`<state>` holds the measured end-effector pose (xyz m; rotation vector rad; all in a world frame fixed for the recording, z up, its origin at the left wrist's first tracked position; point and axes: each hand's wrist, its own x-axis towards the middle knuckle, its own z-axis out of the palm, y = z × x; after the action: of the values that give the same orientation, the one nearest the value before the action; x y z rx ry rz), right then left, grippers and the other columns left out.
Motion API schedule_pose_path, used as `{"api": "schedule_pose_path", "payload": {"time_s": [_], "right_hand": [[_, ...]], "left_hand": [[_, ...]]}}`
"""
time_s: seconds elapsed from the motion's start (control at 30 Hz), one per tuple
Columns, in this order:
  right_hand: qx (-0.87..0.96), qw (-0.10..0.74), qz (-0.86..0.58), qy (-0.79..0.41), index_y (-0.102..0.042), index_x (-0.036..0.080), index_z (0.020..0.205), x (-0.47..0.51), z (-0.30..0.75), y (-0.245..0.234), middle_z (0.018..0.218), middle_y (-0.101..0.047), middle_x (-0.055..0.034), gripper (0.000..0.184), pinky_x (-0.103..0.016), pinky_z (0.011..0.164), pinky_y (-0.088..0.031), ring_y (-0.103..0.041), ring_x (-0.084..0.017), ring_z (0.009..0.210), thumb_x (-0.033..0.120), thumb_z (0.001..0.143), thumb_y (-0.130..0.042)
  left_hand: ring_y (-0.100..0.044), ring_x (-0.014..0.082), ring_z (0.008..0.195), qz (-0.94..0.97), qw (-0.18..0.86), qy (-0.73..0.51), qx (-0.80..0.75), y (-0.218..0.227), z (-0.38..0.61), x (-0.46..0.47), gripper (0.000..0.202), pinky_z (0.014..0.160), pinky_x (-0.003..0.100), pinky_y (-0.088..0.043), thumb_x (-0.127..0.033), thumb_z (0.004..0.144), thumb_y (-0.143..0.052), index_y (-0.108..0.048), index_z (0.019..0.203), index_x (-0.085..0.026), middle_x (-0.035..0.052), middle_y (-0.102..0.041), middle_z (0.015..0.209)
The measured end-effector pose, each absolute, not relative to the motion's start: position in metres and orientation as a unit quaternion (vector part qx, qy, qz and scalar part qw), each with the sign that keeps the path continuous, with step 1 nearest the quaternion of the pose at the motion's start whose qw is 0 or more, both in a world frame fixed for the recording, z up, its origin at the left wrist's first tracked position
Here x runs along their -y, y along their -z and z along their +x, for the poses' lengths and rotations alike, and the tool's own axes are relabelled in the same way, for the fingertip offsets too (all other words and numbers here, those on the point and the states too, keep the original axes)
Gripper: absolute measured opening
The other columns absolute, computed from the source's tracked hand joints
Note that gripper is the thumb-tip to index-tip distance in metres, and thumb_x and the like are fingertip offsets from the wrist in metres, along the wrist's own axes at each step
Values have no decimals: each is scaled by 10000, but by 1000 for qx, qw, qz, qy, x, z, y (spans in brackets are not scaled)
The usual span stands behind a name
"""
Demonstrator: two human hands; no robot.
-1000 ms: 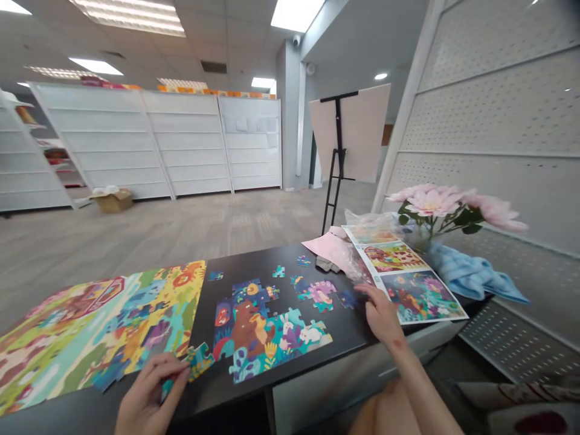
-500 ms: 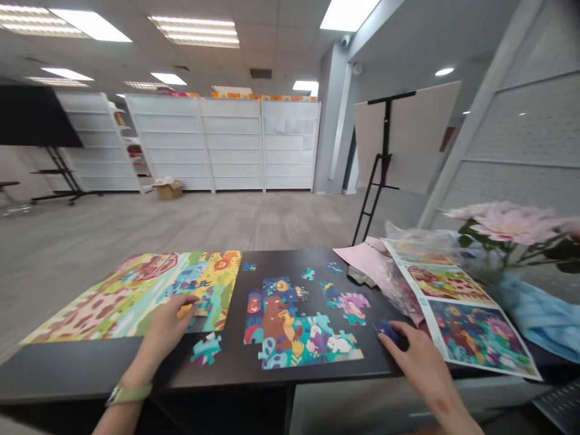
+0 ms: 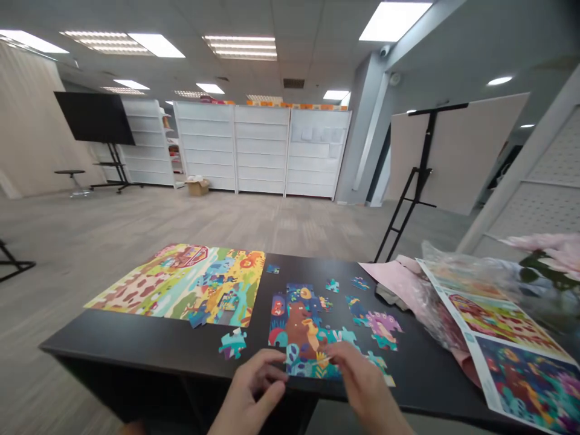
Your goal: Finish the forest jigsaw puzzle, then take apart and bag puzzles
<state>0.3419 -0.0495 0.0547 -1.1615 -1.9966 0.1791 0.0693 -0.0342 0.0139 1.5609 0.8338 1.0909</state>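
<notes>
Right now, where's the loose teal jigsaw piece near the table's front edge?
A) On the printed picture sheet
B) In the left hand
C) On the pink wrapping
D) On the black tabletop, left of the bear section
D. The loose teal jigsaw piece lies on the black tabletop, apart from the bear section to its right.

place: large shop-like hall (image 3: 290,151) | white shelving units (image 3: 233,145) | carpeted floor (image 3: 181,223)

Bright ceiling panels (image 3: 393,21), warped wide-angle edges

Left hand (image 3: 251,389) and right hand (image 3: 367,386) cut off at the bottom edge, right fingertips (image 3: 342,355) blurred
</notes>
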Motion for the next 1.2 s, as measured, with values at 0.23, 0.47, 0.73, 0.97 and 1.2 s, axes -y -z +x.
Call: {"api": "schedule_pose_path", "payload": {"time_s": [0.23, 0.47, 0.73, 0.97, 1.2], "right_hand": [[830, 405, -369, -100, -637, 283, 1143, 29, 277, -48, 1288, -672, -56, 302, -347, 1036, -510, -601, -204, 1231, 100, 975, -464], [728, 463, -503, -55, -683, 264, 1062, 30, 347, -36, 1169, -698, -81, 195, -328, 916, -564, -671, -221, 1092, 236, 989, -505], [706, 448, -540, -98, -684, 241, 964, 37, 350, -32, 1038, -712, -79, 197, -344, 850, -561, -672, -233, 997, 237, 978, -488], [701, 442, -546, -122, -661, 229, 969, 36, 349, -33, 1011, -700, -81, 189, -347, 829, -551, -656, -230, 959, 226, 980, -472], [702, 430, -551, -134, -654, 234, 973, 36, 348, -33, 979, -696, -73, 193, -351, 817, -534, -649, -235, 939, 228, 985, -462]], "left_hand": [[-736, 237, 953, 607, 494, -512, -353, 0, 74, 17, 224, 803, 304, -592, -398, 830, -765, -681, 802, -193, 109, -744, 1066], [-729, 213, 950, 830, 134, -417, -346, -6, 53, 10, 208, 826, 333, -603, -140, 924, -604, -753, 923, -286, 51, -775, 1098], [-715, 219, 921, 840, 76, -416, -341, -10, 60, 8, 178, 765, 345, -620, -170, 930, -628, -749, 956, -298, 26, -793, 1091], [-678, 242, 979, 866, 74, -340, -360, -20, 61, 14, 222, 799, 385, -612, -140, 907, -609, -746, 984, -297, 33, -770, 1153], [-649, 271, 1092, 869, 109, -297, -380, -29, 59, 17, 195, 883, 412, -591, -147, 888, -587, -706, 950, -290, 48, -746, 1174]]}}
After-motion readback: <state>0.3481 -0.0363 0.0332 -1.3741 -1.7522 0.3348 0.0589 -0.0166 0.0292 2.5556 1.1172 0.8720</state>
